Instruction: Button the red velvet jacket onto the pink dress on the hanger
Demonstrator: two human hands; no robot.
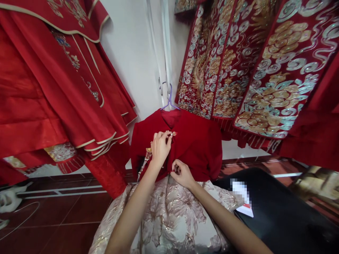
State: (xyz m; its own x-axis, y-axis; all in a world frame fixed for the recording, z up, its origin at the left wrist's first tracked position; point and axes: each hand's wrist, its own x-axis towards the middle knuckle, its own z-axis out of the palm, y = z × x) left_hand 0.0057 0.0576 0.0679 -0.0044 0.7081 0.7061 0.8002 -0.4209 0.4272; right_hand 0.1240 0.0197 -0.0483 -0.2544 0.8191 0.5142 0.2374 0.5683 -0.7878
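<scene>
A red jacket (196, 141) hangs upright in front of me on a purple wire hanger (170, 100). My left hand (161, 148) is closed in a pinch on a small beaded button (173, 133) below the neckline. Lower down, near the hem, my right hand (182, 173) has its fingers curled and pressed together on the jacket's front edge. A gold fan-shaped ornament with beaded tassels (148, 150) shows on the jacket beside my left wrist. The jacket's front between my hands is partly hidden by my fingers.
Pale floral brocade cloth (182, 211) lies beneath my forearms. Red garments (53, 88) hang at left, embroidered red panels (275, 81) at right. A black surface (280, 208) holds a white card (245, 210). White straps (165, 42) run up the wall; a pale rail (66, 192) crosses the tiled floor.
</scene>
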